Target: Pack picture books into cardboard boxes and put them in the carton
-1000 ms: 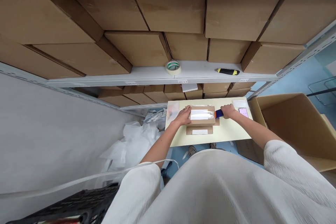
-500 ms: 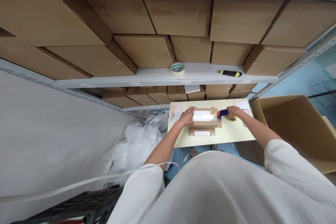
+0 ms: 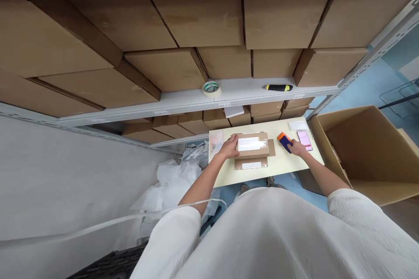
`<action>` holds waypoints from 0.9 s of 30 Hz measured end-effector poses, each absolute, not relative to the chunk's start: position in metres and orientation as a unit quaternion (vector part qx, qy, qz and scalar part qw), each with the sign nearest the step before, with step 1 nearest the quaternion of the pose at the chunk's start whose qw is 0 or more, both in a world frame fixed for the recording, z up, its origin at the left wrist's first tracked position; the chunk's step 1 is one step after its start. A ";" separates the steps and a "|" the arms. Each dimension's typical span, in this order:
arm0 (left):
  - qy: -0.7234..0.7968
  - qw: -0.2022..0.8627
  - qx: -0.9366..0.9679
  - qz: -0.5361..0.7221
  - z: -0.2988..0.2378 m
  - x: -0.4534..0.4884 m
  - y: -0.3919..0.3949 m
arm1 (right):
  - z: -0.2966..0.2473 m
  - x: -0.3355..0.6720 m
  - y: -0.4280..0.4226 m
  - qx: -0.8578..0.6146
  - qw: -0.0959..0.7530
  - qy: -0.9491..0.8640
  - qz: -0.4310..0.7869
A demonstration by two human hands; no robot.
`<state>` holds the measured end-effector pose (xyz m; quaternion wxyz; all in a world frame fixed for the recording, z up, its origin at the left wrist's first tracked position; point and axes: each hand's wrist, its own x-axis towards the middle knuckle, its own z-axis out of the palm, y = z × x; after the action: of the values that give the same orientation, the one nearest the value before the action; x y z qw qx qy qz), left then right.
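A small cardboard box (image 3: 252, 153) with a white label and glossy clear tape on its top lies on a pale yellow table (image 3: 225, 176). My left hand (image 3: 230, 146) grips its left end, fingers over the top and thumb at the near side. To the right, apart from the box, my right hand (image 3: 297, 148) is closed round a blue and orange tape dispenser (image 3: 284, 141), tilted over the table. A flat cardboard piece with a white label (image 3: 251, 165) shows at the box's near side. Beside my right hand lies a phone (image 3: 304, 140) with a lit screen.
Shelves packed with cardboard cartons (image 3: 222, 62) rise in front. A roll of tape (image 3: 211, 89) and a yellow-black cutter (image 3: 278, 87) rest on the shelf edge. A large open carton (image 3: 376, 148) stands right; white packing material (image 3: 176, 183) heaps at left. A white strap (image 3: 108, 224) hangs at lower left.
My right hand has drawn the tape dispenser away from the box's right end and turned it, uncovering the phone. My left hand stays on the box. The view has shifted slightly.
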<state>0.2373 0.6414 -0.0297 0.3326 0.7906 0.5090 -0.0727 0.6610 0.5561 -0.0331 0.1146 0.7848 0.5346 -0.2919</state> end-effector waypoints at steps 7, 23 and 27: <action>0.510 0.318 0.796 -0.076 -0.032 0.237 0.639 | -0.054 0.633 0.531 0.781 0.191 0.564 -0.188; 0.566 0.366 0.739 0.002 -0.027 0.234 0.612 | -0.039 0.607 0.533 0.797 0.106 0.576 -0.150; 0.656 0.340 0.674 -0.002 -0.026 0.261 0.615 | -0.014 0.560 0.563 0.776 0.024 0.588 -0.229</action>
<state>0.2612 0.6154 -0.0259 0.3402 0.6740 0.6557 -0.0019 0.5599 0.5634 -0.0144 0.0238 0.7757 0.5876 -0.2290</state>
